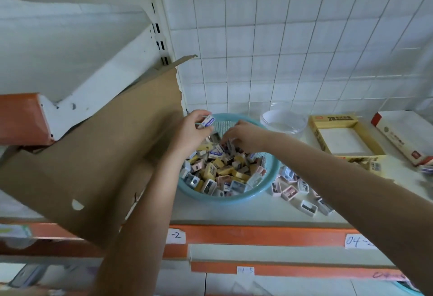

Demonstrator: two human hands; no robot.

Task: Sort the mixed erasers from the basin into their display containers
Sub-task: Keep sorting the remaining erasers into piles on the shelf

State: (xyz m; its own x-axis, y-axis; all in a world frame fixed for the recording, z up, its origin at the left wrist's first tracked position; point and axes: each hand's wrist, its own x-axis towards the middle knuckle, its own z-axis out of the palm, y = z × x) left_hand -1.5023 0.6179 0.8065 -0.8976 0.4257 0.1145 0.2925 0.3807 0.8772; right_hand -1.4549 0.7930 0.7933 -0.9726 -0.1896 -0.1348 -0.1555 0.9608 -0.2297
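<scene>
Shelf [234,213] by tiled wall [304,38], basin [234,200] — L hand [192,130] pinched on white eraser [207,122], R hand [244,135] deep in pile [222,169], grip unclear

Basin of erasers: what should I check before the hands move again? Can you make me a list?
1. Left hand has a firm hold: ok, it pinches a white eraser with a blue label over the basin's far rim.
2. Right hand has picked something: cannot tell, its fingertips are down in the pile.
3. Yellow display box has room: ok, its white floor shows bare.
4. Clear tub has room: cannot tell, its inside is blurred.
5. Basin sits flat on the shelf: ok.
6. Shelf beside the basin is tidy: not ok, loose pieces lie under the right forearm.
</scene>
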